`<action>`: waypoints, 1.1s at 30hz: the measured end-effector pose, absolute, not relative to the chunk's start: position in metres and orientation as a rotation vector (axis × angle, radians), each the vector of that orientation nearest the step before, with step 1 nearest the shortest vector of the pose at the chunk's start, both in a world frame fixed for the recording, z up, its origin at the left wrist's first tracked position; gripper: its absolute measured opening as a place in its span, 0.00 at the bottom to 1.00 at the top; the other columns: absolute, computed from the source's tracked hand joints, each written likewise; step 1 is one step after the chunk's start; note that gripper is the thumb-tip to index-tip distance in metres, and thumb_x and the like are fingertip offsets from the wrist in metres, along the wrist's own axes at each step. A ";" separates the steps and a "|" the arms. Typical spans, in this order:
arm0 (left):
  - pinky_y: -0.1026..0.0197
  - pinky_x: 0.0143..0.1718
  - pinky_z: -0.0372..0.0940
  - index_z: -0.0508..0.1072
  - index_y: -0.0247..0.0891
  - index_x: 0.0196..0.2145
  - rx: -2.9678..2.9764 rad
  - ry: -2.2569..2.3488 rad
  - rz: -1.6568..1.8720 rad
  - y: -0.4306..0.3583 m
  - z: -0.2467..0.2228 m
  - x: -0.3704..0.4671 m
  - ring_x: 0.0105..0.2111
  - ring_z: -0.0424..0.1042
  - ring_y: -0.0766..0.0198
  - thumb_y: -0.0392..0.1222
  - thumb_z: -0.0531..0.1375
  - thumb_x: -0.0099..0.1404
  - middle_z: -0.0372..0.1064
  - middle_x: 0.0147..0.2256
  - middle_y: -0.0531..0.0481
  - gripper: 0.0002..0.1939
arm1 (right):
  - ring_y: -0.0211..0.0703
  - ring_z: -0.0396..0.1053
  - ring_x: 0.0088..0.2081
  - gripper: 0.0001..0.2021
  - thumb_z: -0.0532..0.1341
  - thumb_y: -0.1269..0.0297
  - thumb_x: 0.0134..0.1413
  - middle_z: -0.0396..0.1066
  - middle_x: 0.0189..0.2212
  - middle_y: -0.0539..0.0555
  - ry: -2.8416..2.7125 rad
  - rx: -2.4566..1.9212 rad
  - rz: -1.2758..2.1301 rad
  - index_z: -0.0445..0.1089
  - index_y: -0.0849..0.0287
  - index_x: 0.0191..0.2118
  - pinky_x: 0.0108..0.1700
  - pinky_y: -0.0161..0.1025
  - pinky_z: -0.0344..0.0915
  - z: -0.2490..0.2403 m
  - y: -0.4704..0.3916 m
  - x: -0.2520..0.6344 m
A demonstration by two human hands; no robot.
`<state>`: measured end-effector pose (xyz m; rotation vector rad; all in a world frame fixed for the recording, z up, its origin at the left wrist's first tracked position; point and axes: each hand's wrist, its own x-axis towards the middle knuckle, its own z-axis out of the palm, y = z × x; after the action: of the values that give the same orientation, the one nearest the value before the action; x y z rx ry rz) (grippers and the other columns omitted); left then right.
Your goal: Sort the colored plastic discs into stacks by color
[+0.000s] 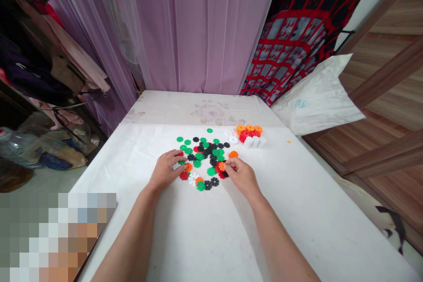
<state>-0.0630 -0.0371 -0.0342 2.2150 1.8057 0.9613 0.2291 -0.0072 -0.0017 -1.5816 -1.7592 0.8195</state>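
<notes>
A loose pile of notched plastic discs, green, black, red, orange and white, lies on the white table. At its left edge is my left hand, fingers apart, with the fingertips near a red disc and an orange disc. My right hand is at the right edge, thumb and fingers pinching an orange snowflake disc above red and black ones. Another orange disc lies just beyond the right fingers. Nearer me are a white disc, a green disc and black discs.
Behind the pile on the right stand orange, red and white stacks of discs. A white plastic bag hangs at the table's right edge. Purple curtains are behind the table, and clothes hang at the left.
</notes>
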 end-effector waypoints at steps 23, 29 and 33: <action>0.46 0.57 0.68 0.82 0.47 0.41 2.220 1.819 0.941 -0.038 -0.030 -0.065 0.52 0.75 0.52 0.54 0.59 0.64 0.78 0.50 0.46 0.15 | 0.38 0.65 0.25 0.22 0.64 0.45 0.31 0.71 0.23 0.49 -1.029 -1.500 1.017 0.73 0.58 0.30 0.29 0.36 0.62 -0.007 0.037 0.255; 0.47 0.56 0.69 0.82 0.46 0.42 2.257 1.805 0.945 -0.038 -0.030 -0.065 0.51 0.76 0.52 0.55 0.58 0.66 0.78 0.50 0.46 0.17 | 0.38 0.63 0.25 0.20 0.64 0.45 0.31 0.69 0.21 0.48 -1.057 -1.497 1.044 0.72 0.58 0.27 0.30 0.36 0.60 -0.013 0.042 0.252; 0.46 0.56 0.69 0.81 0.47 0.42 2.259 1.809 0.952 -0.038 -0.031 -0.065 0.51 0.75 0.51 0.55 0.57 0.66 0.78 0.50 0.46 0.17 | 0.39 0.63 0.25 0.18 0.63 0.47 0.35 0.70 0.21 0.47 -1.126 -1.512 1.011 0.73 0.57 0.28 0.30 0.36 0.60 -0.023 0.044 0.253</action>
<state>-0.0652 -0.0385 -0.0308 2.2591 1.8094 0.9520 0.2535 0.0441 -0.0229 -1.5116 -1.1256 1.0115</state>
